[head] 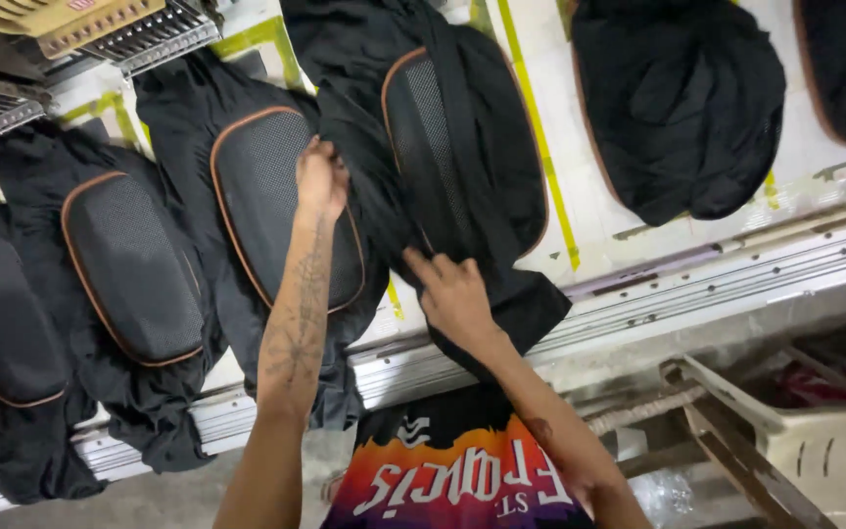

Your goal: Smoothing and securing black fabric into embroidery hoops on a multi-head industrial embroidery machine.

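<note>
Smoothing black fabric (462,127), both hands.

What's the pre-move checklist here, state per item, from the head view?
1. Left hand on the black garment: ok, it rests at the fabric's left edge.
2. Right hand has a grip on the fabric: ok, fingers pinch its lower part.
3. Garment lies flat over its orange-edged pad: not ok, bunched and folded.
4. Neighbouring pad uncovered: ok, mesh face shows.
5. Table rail free of fabric: not ok, the hem hangs over it.
</note>
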